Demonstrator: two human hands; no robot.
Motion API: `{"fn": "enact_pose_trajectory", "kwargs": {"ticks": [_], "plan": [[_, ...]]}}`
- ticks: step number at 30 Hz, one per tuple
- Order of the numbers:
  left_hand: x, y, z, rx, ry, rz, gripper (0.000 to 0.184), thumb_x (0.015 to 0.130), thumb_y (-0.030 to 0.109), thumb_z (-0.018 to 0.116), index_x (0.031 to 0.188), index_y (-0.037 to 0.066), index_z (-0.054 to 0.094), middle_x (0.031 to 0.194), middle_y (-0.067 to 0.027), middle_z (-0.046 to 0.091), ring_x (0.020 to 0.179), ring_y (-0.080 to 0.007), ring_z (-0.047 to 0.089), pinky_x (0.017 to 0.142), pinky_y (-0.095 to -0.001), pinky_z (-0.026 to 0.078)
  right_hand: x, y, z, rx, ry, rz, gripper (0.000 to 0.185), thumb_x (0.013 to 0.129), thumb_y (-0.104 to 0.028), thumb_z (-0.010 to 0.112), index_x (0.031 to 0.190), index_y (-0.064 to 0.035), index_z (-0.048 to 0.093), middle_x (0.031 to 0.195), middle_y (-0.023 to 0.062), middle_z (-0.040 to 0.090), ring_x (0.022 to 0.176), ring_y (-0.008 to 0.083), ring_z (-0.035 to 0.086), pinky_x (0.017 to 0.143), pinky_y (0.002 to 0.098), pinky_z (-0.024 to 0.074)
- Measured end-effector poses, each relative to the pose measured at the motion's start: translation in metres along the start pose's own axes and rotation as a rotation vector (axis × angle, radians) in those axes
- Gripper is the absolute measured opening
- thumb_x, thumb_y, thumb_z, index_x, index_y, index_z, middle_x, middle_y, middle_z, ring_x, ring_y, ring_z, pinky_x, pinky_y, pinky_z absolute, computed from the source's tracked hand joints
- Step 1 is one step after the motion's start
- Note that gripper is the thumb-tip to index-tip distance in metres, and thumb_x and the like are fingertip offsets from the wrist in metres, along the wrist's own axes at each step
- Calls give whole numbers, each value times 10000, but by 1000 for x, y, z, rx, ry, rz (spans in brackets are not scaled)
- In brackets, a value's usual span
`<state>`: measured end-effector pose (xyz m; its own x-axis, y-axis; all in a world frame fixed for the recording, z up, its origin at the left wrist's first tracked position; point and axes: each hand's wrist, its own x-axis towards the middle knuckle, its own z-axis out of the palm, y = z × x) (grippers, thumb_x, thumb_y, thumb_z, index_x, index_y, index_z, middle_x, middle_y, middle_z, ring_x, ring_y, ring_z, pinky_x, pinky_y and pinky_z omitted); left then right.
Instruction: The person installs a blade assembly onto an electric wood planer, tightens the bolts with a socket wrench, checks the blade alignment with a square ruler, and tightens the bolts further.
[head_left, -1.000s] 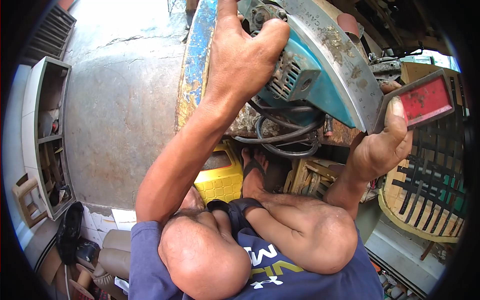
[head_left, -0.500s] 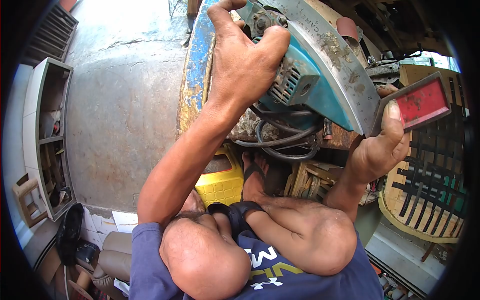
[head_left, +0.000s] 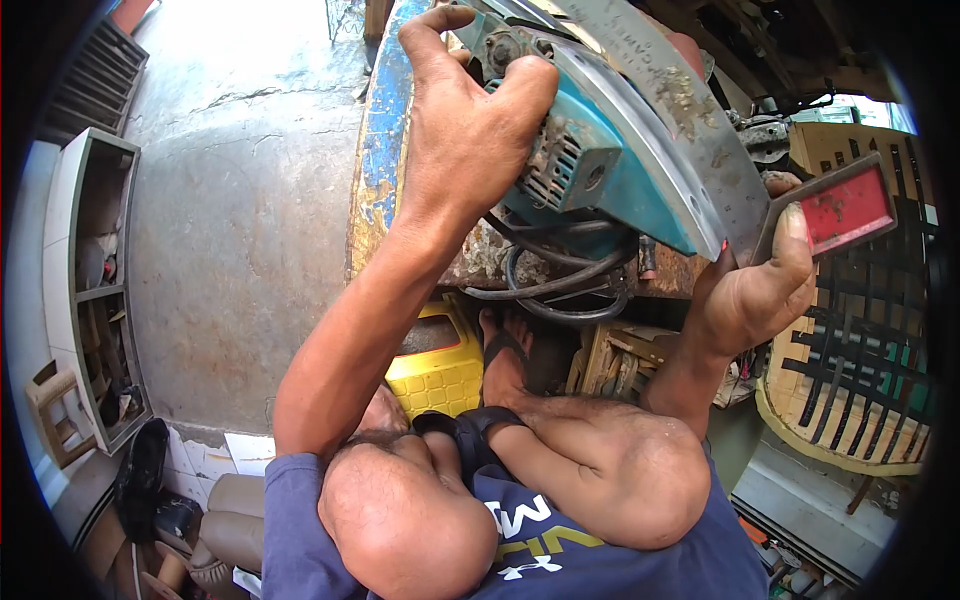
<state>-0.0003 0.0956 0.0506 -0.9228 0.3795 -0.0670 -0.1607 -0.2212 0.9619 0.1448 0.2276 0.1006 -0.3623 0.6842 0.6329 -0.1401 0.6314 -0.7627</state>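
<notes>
Head view: left hand on power tool, square in right

Left hand (head_left: 462, 150), just off twelve o'clock: back up, grasping the teal power tool (head_left: 632, 205). Thumb laid across near the tool's round metal part; forefinger arched; the other fingertips largely hidden.

Tool sits at one o'clock, over a paint-worn bench (head_left: 380, 150), its long metal base (head_left: 650, 135) angled toward four o'clock.

Right hand (head_left: 755, 300), at three: thumb and fingers pinching the red-faced handle end of a steel square (head_left: 725, 160). Square's blade runs up toward one o'clock, alongside the base; contact between them cannot be told.

Black cable (head_left: 540, 292) looped just below the tool. Yellow stool (head_left: 435, 385) near seven. Black-strapped wooden seat (head_left: 870, 360) at three to four, beyond the right hand.
</notes>
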Motion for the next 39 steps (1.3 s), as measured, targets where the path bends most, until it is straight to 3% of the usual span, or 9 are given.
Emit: {"fn": "enact_pose_trajectory", "kwargs": {"ticks": [3,19,26,28,32,34,36,38,39], "plan": [[1,-7,-9,-30,-74,184,749,904,271,652,1440,-72,256,1263,-287,526,1043,-260,627,909,-328,547,6,-3,2,-61,80,127,370,961,-214,520,1112,93,659,1064,152,669,958,236,682,888,361,564],[2,-12,-13,27,-94,149,675,914,317,648,1377,-100,389,1346,-241,457,1122,-263,601,960,-340,533,8,11,-5,53,-23,188,304,949,-196,568,1070,51,696,994,112,684,890,200,671,846,334,541],[2,-11,-11,43,-82,184,679,910,301,646,1382,-108,379,1311,-229,489,1127,-267,587,967,-338,525,9,13,-13,-13,-58,153,310,956,-200,561,1083,56,681,1001,110,684,886,202,672,851,321,534],[4,-10,-11,-44,-51,184,646,873,232,664,1361,-46,345,1069,-163,579,898,-189,595,793,-308,518,8,16,-16,-18,-57,167,321,961,-204,555,1103,59,673,1017,114,685,907,206,673,861,323,532],[0,-10,-26,-138,-128,99,685,887,211,654,1414,-48,303,1200,-197,562,1066,-226,573,915,-337,500,18,48,-16,181,110,237,363,1014,-246,536,1185,57,641,1080,118,674,994,203,664,886,319,526],[1,-13,-39,-111,-187,119,693,878,170,600,1457,-18,269,1254,-205,550,1155,-245,541,1034,-381,440,24,80,-23,-72,-54,66,360,1060,-265,537,1217,42,641,1096,119,677,1025,191,654,919,318,511],[-2,-15,-48,-236,-251,78,731,840,137,566,1486,7,251,1354,-233,492,1266,-295,515,1088,-411,408,15,87,-32,-333,-273,73,366,1082,-239,533,1327,20,620,1148,100,673,1002,178,625,906,327,487],[-6,-16,-52,-255,-279,96,800,809,160,590,1508,18,228,1392,-245,474,1344,-318,480,1135,-421,368,10,122,-32,-479,-337,-196,348,984,-160,648,1317,-58,658,1023,99,610,842,252,590,731,360,503],[-7,-18,-53,-246,-285,108,813,804,158,596,1514,25,224,1404,-245,469,1361,-320,469,1142,-422,361,5,126,-30,-471,-323,-200,348,984,-160,648,1317,-58,658,1023,99,610,842,252,590,731,360,503]]}}
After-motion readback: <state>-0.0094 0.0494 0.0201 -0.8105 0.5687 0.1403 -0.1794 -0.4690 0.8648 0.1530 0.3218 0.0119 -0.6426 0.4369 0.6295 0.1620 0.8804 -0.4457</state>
